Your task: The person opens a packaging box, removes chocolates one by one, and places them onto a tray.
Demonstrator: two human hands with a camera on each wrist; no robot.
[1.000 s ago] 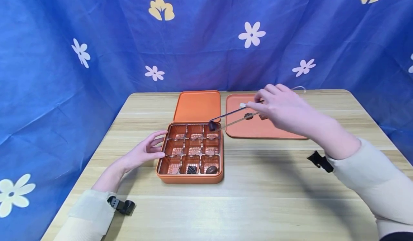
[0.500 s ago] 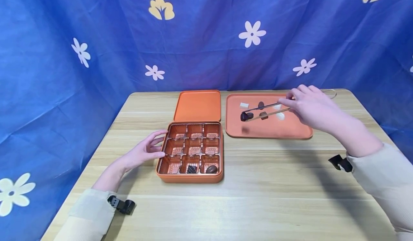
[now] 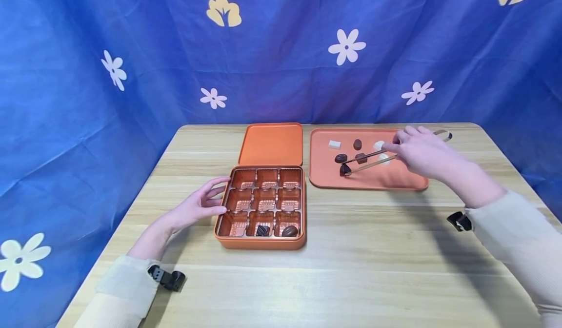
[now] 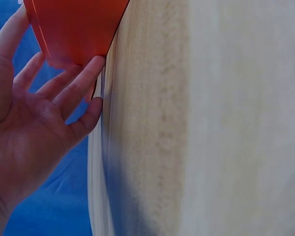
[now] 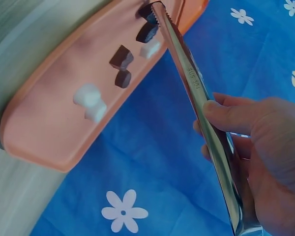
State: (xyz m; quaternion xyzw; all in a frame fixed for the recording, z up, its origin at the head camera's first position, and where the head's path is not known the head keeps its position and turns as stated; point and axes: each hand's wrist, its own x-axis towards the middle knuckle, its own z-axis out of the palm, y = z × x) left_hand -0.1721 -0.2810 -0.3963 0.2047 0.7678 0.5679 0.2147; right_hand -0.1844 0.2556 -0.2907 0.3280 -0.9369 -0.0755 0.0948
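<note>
My right hand (image 3: 423,154) grips metal serrated tongs (image 5: 188,73) over the salmon tray (image 3: 322,176). The tong tips stand at a dark chocolate (image 3: 345,170) low on the tray; whether they still squeeze it I cannot tell. Just behind it lies an oval dark chocolate (image 3: 340,158). On the left, my left hand (image 3: 195,210) rests its extended fingers and thumb against the side of an orange box (image 3: 263,243). Inside the box is a divided brown insert; its front row holds a ridged dark chocolate (image 3: 262,230) in the middle and a rounded brown chocolate (image 3: 290,231) at right.
Other pieces on the tray are a white block (image 3: 334,144), a brown oval chocolate (image 3: 357,144), a brown square chocolate (image 3: 361,158) and white pieces (image 5: 90,101) partly behind the tongs. An orange lid (image 3: 273,145) lies behind the box. A blue curtain (image 3: 281,50) hangs at the wooden table's back edge.
My right hand has carried the dark chocolate in the tongs from above the box's back right compartment rightward to the tray, then lowered it there. My left hand has stayed at the box.
</note>
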